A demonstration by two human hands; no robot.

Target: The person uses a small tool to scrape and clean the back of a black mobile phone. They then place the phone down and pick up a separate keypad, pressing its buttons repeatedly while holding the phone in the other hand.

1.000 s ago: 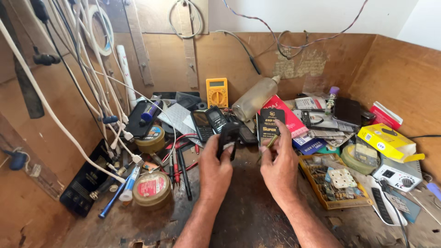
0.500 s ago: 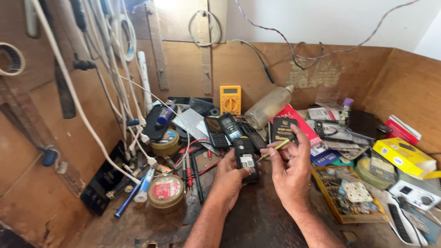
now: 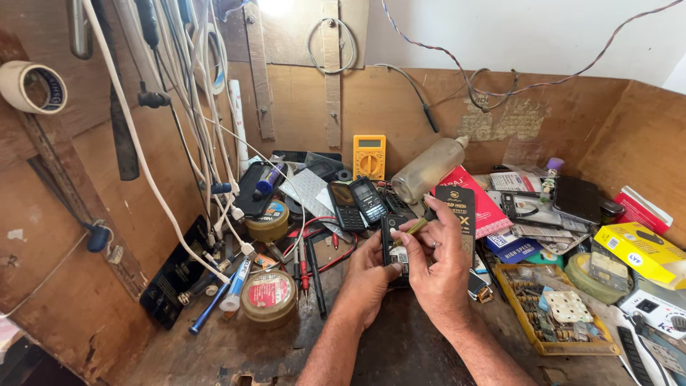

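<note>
Left hand (image 3: 371, 275) cupped around opened black phone (image 3: 395, 251) at mid-workbench (image 3: 400, 350), right hand (image 3: 439, 268) pinching small screwdriver (image 3: 414, 226) over it; possible tip slip scratching the board; round tin (image 3: 269, 298) lidded near left edge, compartment tray (image 3: 554, 311) of small parts at right.

Left hand (image 3: 371, 275) gripped an opened black phone (image 3: 395, 250) from below, back facing up. Right hand (image 3: 439, 268) pinched a small screwdriver (image 3: 412, 227), tip resting on the phone's upper part. Behind the hands lay two more phones (image 3: 357, 204), a yellow multimeter (image 3: 369, 156) and a plastic bottle (image 3: 429, 169). A round tin (image 3: 268, 297) sat to the left on the cluttered bench (image 3: 400, 350)
</note>
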